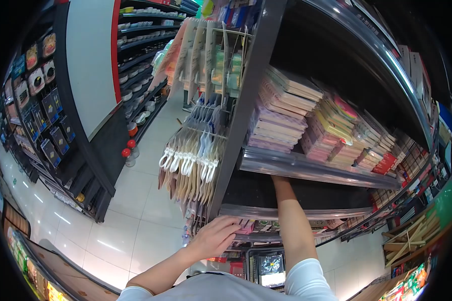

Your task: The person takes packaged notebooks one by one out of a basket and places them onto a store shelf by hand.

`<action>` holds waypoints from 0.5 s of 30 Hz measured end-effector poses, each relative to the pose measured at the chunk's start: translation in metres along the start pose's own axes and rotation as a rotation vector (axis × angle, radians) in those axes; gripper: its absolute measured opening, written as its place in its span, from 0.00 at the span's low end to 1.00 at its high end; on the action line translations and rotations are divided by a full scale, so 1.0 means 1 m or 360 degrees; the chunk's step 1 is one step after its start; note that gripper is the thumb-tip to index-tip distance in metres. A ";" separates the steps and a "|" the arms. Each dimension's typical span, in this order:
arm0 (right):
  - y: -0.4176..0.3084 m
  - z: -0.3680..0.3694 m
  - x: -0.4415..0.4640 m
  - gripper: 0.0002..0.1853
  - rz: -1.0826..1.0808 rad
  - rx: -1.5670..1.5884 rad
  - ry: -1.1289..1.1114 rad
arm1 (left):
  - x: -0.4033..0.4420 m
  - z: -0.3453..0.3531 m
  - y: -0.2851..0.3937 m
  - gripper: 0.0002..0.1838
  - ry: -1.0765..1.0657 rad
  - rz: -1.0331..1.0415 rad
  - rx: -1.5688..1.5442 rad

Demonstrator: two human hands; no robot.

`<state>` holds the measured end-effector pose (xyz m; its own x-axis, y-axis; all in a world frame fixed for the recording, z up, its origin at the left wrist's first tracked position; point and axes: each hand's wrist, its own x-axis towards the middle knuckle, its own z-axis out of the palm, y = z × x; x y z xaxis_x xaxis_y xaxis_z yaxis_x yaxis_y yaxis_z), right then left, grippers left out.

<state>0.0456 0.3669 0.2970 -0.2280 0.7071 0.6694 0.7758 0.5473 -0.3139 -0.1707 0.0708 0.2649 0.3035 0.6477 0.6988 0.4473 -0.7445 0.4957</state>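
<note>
"So, what have our hands got?"

"Honestly, our right hand is out of sight: our right forearm (pixel 294 220) goes in under the book shelf (pixel 326 172), and we can't tell whether those fingers have closed on anything. Our left hand (pixel 217 237) is below that shelf's left end, fingers loosely bent and close together by the lower ledge (pixel 251 210). Palm's turned away, so no telling if it's gripping; nothing shows sticking out of it."

"And what's nearest?"

"Small pink packs (pixel 246 227) just past our left fingertips, below the book shelf. Up on the shelf itself, stacked books (pixel 280 128)."

"Would those be a pain to handle?"

"Probably stiff and not fragile, light singly but heavy as a stack. Covers might slide on each other, we reckon, so we'd pinch one by its spine, or cup a short pile from both sides, low down."

"Anything further out?"

"Packs of what look like hangers (pixel 201 170) left of the book shelf, and tiled floor (pixel 150 220) farther left."
</note>
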 end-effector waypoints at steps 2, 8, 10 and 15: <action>-0.013 0.004 -0.006 0.20 -0.0152 -0.0123 0.0063 | -0.001 0.001 -0.002 0.15 0.0018 0.0042 -0.0002; -0.042 0.025 -0.015 0.19 -0.0418 -0.0302 0.0137 | -0.002 0.004 -0.004 0.14 0.0031 0.0087 0.0010; -0.044 0.027 -0.010 0.19 -0.0451 -0.0325 0.0150 | -0.001 0.005 -0.004 0.14 0.0030 0.0092 -0.0006; -0.047 0.031 -0.006 0.19 -0.0510 -0.0362 0.0171 | -0.002 0.007 -0.003 0.14 0.0050 0.0077 -0.0037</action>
<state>-0.0072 0.3512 0.2871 -0.4259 0.4595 0.7794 0.7887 0.6106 0.0710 -0.1665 0.0728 0.2580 0.2976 0.6055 0.7381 0.4128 -0.7787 0.4724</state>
